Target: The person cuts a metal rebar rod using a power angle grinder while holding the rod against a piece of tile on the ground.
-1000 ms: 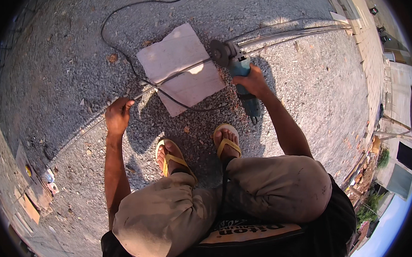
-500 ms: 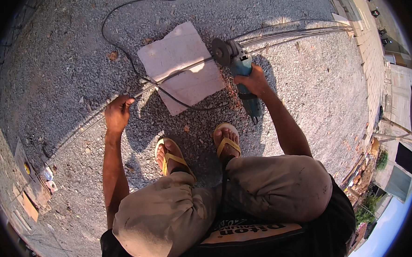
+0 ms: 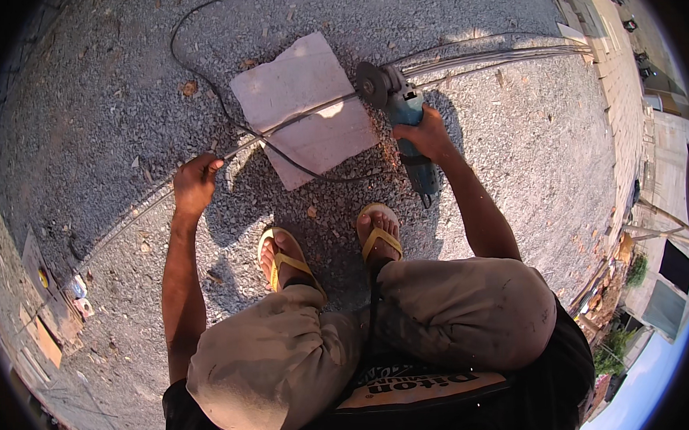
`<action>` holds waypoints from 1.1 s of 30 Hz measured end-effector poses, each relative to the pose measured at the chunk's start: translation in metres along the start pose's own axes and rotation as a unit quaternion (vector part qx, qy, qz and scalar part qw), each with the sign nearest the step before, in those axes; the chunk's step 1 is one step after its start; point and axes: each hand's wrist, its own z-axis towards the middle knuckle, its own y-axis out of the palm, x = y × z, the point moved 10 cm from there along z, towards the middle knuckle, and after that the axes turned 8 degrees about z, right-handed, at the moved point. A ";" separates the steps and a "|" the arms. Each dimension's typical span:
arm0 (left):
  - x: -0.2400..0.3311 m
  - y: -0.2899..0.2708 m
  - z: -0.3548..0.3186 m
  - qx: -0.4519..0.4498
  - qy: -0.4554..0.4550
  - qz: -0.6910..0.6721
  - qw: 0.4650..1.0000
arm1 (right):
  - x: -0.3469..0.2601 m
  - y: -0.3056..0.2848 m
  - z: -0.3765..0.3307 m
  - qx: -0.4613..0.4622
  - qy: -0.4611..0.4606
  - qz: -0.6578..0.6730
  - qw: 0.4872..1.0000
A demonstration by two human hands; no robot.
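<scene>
My left hand (image 3: 195,184) is closed round a thin metal rod (image 3: 240,149), which runs on across a pale flat slab (image 3: 295,81) on the gravel. My right hand (image 3: 427,135) grips a blue-green angle grinder (image 3: 406,112) by its body. The grinder's dark cutting disc (image 3: 372,84) stands at the slab's right edge, by the rod's far end. Whether disc and rod touch, I cannot tell. A black cable (image 3: 222,104) loops over the rod and the slab's lower left part, then passes toward the grinder.
Several long thin rods (image 3: 500,56) lie on the gravel to the right, beyond the grinder. My feet in yellow flip-flops (image 3: 380,244) are planted just below the slab. At the far left lie boards (image 3: 47,339) and scraps; a paved edge (image 3: 619,99) borders the right.
My left hand has shifted slightly, with the forearm swinging a little to the left. The slab has moved very slightly, while the grinder stays almost in the same place.
</scene>
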 end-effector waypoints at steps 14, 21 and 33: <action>-0.006 0.011 0.003 -0.110 -0.102 -0.088 0.985 | 0.000 -0.003 -0.003 -0.004 0.033 -0.013 0.999; -0.008 0.014 0.010 -0.112 -0.050 -0.118 0.985 | 0.004 -0.001 -0.002 0.001 0.020 0.016 1.000; -0.024 0.031 0.016 -0.158 -0.057 -0.170 0.971 | 0.004 -0.002 -0.003 0.012 0.002 -0.017 1.000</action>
